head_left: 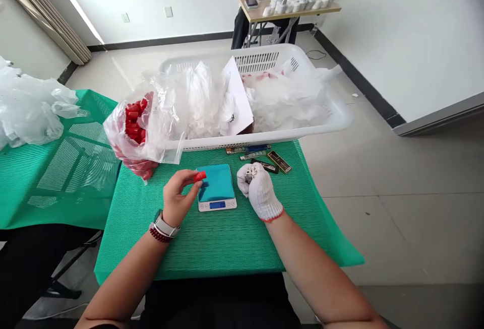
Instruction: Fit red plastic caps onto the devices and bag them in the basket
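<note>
Between thumb and fingers, my bare left hand [181,190] pinches a small red cap [200,176] at the left edge of a digital scale [217,204]. The scale has a shiny blue plate, and its display seems to read zero. My right hand [259,188], in a white knit glove with a red cuff, is closed around a small metal fitting [250,174] just right of the scale; the fingers partly cover it. Up and to the left, a clear plastic bag [166,137] stands open with many red caps [134,122] inside.
A white plastic basket [227,140] of clear bags stands behind the scale. Lighters [253,155] and a black-and-gold packet [279,161] lie by my right hand. More bags [34,105] rest at left. A gloved person sits at a far table [260,12] with white-capped parts.
</note>
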The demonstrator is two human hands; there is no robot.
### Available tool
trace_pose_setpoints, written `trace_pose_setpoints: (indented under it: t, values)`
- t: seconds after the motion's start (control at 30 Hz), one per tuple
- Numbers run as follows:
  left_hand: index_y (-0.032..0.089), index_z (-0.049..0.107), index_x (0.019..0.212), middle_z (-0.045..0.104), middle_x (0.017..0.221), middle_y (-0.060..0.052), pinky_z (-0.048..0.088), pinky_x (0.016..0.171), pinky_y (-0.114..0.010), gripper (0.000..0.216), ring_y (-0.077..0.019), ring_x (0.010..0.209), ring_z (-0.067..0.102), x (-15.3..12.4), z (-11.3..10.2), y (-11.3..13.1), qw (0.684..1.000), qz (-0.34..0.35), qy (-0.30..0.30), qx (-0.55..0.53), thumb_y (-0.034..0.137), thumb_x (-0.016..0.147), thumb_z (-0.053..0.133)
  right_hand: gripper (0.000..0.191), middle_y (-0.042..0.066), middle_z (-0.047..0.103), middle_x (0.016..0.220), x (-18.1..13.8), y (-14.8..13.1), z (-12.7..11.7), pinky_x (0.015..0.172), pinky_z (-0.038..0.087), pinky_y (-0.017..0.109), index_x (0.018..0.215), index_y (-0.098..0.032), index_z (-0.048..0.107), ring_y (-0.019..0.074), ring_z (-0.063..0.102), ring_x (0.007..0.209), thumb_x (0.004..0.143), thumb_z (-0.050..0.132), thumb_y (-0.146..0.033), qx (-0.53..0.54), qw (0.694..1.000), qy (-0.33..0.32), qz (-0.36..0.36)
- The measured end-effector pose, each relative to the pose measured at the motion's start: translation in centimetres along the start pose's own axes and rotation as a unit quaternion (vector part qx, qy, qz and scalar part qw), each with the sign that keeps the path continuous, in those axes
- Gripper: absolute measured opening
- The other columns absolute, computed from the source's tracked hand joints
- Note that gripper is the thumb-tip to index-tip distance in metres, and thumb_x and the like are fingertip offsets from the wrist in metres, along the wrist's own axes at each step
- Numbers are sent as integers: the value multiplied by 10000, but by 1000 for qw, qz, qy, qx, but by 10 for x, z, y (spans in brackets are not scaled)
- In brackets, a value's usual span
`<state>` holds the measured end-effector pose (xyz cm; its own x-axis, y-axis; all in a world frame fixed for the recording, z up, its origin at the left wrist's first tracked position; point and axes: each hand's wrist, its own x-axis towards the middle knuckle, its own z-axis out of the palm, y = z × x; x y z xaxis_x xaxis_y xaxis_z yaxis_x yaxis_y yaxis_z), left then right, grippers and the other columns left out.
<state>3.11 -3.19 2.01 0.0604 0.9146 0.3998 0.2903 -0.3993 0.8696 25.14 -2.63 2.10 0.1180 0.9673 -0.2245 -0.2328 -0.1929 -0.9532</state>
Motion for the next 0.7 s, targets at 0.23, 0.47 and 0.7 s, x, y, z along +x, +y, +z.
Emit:
trace_pose_setpoints:
  t: [0.23,0.47,0.7]
  values:
    - [202,718,1128,724,1074,-83,642,840,-303,264,-186,986,727,6,-12,11,996,-2,62,-68,271,874,726,567,-30,367,428,-13,-8,17,351,234,226,577,-208,499,92,313,359,950,334,-602,6,998,-36,-58]
    - [193,722,1133,753,1067,-99,638,846,-334,282,-207,970,743,-1,-2,17,993,-1,56,-108,302,874,725,582,-16,407,485,-30,-9,56,397,290,245,602,-209,486,95,323,406,965,300,-623,-47,989,-87,-110]
    - [187,723,1111,767,1013,-92,643,806,-326,270,-192,894,749,-14,-1,21,996,36,36,-78,309,871,725,567,8,468,554,-33,-4,66,446,357,266,586,-223,447,116,397,476,939,338,-654,-78,984,-71,-144]
